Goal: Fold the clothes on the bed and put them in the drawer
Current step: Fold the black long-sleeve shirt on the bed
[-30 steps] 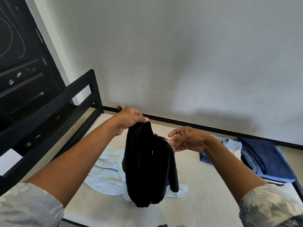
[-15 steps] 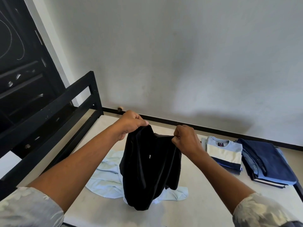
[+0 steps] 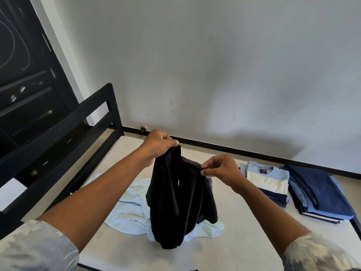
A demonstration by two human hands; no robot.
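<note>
Beneath the grip of left hand and right hand, black garment.

Only one camera is giving the view. It is sitting on the person's head, at the near side of the bed, and it is facing forward and down across the bed toward the wall behind the bed. It is looking from close: both forearms are entering from the lower corners, and the left hand and the right hand are showing above the middle of the bed. The wide lens is also taking in the black rail at the left end of the bed.
</note>
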